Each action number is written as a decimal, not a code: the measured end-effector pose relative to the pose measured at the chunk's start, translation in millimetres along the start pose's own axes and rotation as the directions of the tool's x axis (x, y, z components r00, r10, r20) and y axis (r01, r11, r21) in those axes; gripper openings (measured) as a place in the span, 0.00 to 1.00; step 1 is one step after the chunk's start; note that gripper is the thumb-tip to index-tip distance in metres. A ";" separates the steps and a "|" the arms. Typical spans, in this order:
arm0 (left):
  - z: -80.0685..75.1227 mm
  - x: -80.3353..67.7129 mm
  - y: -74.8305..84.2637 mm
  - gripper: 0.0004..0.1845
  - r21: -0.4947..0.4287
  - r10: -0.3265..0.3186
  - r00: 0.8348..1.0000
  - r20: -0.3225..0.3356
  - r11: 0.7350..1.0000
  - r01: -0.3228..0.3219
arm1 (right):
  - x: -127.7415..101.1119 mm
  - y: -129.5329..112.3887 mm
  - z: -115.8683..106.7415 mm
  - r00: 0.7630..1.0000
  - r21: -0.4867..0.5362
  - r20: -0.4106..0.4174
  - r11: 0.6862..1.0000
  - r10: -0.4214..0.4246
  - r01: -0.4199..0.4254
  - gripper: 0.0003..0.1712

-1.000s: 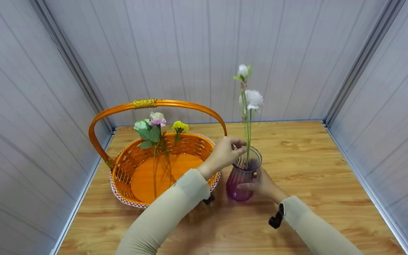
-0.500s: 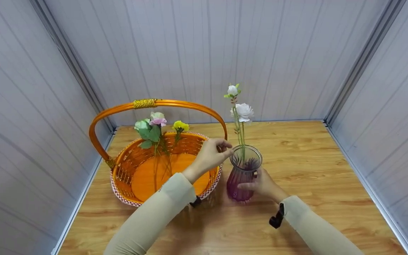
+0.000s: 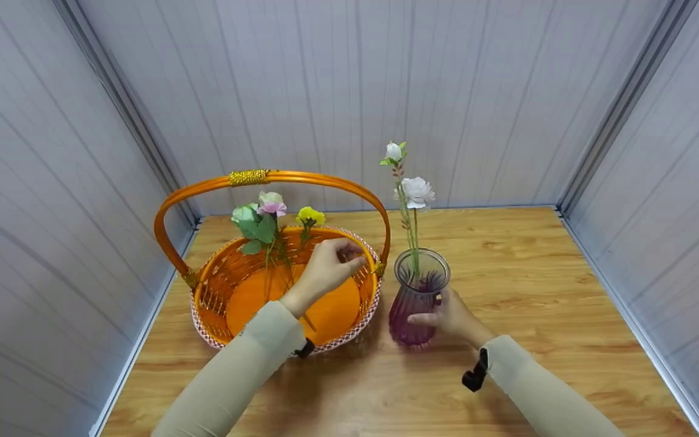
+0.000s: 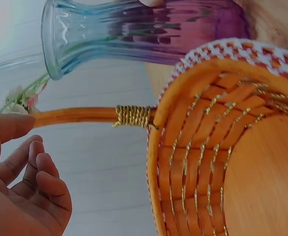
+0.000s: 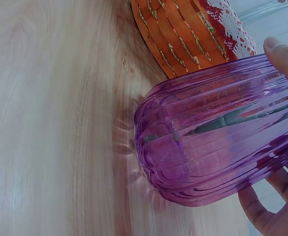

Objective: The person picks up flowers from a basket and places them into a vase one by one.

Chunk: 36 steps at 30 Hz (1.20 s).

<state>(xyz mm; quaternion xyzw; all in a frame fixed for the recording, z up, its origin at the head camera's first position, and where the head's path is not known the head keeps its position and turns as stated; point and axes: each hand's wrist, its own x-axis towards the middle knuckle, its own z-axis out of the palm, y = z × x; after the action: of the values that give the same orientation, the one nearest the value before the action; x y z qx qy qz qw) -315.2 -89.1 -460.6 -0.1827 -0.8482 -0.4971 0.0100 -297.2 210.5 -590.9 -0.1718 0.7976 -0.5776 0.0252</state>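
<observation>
My right hand (image 3: pixel 455 315) grips the side of a ribbed glass vase (image 3: pixel 410 312), clear at the mouth and purple below. In the right wrist view the vase (image 5: pixel 198 142) stands on the table, with thumb and fingers around it and dark stem ends inside. White flowers (image 3: pixel 417 192) on long stems rise from its mouth and lean left. My left hand (image 3: pixel 325 267) is over the right part of an orange woven basket (image 3: pixel 337 306). Its fingers are loosely curled with nothing between them, as the left wrist view also shows of this hand (image 4: pixel 25 187).
Inside the basket, a pale green flower (image 3: pixel 244 215), a pink and cream one (image 3: pixel 272 207) and a yellow one (image 3: pixel 310 216) lean on the back rim. The tall handle (image 3: pixel 319 178) arches over the back. White panel walls (image 3: pixel 349 91) enclose the wooden table (image 3: pixel 519 273).
My left hand has let go of the white flower's stem and moved left from the vase to over the basket. The white flowers have dropped lower and tilted left. My right hand stays put.
</observation>
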 end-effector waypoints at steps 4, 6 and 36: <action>-11.1 -3.9 -7.8 0.08 0.009 -0.013 1.000 -0.025 1.000 0.014 | 0.4 0.9 0.2 1.000 0.005 0.002 1.000 -0.031 0.031 0.57; -16.3 -5.6 -11.3 0.07 0.015 -0.026 0.999 -0.040 1.000 0.027 | 0.3 1.2 0.5 1.000 0.009 0.001 0.999 -0.031 0.031 0.57; -78.0 -14.3 -55.0 0.10 0.091 -0.137 0.978 -0.158 0.984 0.153 | 0.0 -0.1 0.4 1.000 -0.017 -0.002 1.000 0.008 -0.008 0.60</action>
<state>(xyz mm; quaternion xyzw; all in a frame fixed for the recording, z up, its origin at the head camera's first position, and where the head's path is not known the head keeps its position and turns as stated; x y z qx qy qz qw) -332.3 -183.6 -470.2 -0.0813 -0.8805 -0.4645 0.0474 -297.1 210.1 -590.9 -0.1683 0.8032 -0.5709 0.0253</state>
